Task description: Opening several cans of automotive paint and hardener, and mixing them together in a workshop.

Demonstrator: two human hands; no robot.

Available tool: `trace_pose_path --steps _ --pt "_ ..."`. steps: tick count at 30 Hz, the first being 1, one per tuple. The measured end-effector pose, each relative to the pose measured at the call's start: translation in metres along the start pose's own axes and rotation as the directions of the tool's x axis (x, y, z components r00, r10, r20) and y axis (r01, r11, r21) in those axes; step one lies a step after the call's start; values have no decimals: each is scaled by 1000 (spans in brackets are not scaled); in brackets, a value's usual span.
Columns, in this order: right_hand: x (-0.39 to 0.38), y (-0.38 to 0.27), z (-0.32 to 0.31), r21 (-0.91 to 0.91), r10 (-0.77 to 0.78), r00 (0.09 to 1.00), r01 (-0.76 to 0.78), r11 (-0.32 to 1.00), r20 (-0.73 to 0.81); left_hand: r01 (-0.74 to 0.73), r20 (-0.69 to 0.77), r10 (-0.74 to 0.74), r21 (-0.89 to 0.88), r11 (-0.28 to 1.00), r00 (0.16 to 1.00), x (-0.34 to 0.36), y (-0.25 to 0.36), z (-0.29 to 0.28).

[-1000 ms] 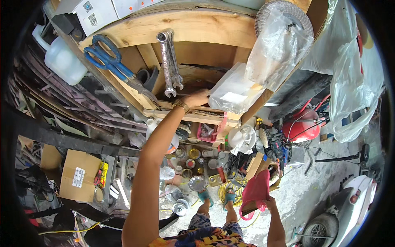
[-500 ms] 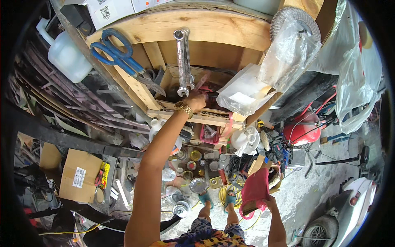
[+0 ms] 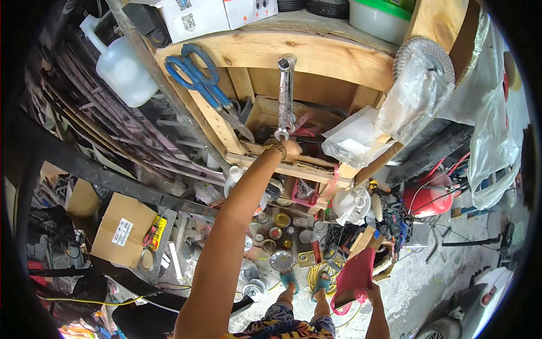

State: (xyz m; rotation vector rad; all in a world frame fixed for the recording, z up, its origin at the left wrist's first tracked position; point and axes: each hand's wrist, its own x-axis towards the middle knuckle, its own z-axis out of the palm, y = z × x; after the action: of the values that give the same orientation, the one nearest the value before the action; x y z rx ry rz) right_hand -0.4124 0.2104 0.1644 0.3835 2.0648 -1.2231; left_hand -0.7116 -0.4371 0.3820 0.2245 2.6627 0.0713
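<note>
My left hand (image 3: 291, 148), with a gold watch on its wrist, reaches into a wooden shelf compartment (image 3: 265, 110) just below the hanging wrenches (image 3: 285, 96). Its fingers are hidden among the things inside, so I cannot tell what they touch. Blue-handled snips (image 3: 200, 79) hang to the left of the wrenches. Low on the right, my right hand (image 3: 372, 292) is closed on the edge of a red plastic bag (image 3: 355, 277). A piece of cardboard shows in the bag's mouth.
A clear plastic packet (image 3: 355, 138) and a wire wheel brush (image 3: 423, 56) hang at the shelf's right. Several jars and cans (image 3: 282, 220) stand below. Yellow cable (image 3: 323, 274) coils by my feet. A cardboard box (image 3: 121, 231) sits left; a red tank (image 3: 426, 198) stands right.
The view has shifted, so the shelf and things sit farther right and lower. My left hand stays at the compartment, with its fingers now less visible. My right hand keeps the red bag.
</note>
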Motion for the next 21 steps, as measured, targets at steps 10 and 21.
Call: trace_pose_path --steps 10,21 --pt "7 1 -5 -131 4 996 -15 991 -85 304 -281 -333 -145 942 900 16 -63 24" --pt "10 -8 5 -38 -87 995 86 996 -42 438 -153 -465 -182 880 872 57 -95 85"
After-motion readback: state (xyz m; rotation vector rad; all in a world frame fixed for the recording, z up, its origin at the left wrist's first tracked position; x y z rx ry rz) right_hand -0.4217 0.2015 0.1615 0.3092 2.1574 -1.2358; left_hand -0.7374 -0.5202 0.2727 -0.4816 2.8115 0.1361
